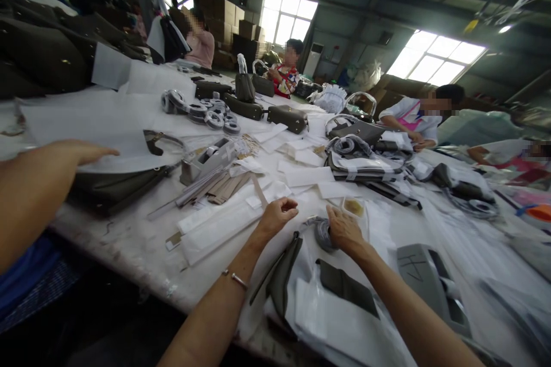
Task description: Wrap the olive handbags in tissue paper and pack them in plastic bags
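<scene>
My right hand (345, 231) at a wrapped grey coil (323, 235), my left hand (279, 217) curled just beside it.
The coil, ring-shaped and slightly glossy, sits on the pale, scuffed table (144, 249) beyond a smooth olive-dark bag (284, 278); my right fingers lie against its side, but I cannot tell whether they clamp it, since they hide that edge. My left fingers bend inward, apart from the coil; I cannot tell whether they pinch anything, or whether the thin tan strip (259, 192) touches them. White paper and crinkled clear film cover much of the bag, so I cannot make out its full shape. A grey, hard-shelled tape dispenser (430, 281) stands right of my right forearm. On the left, a co-worker's arm (47, 183) is cut off by the frame.
</scene>
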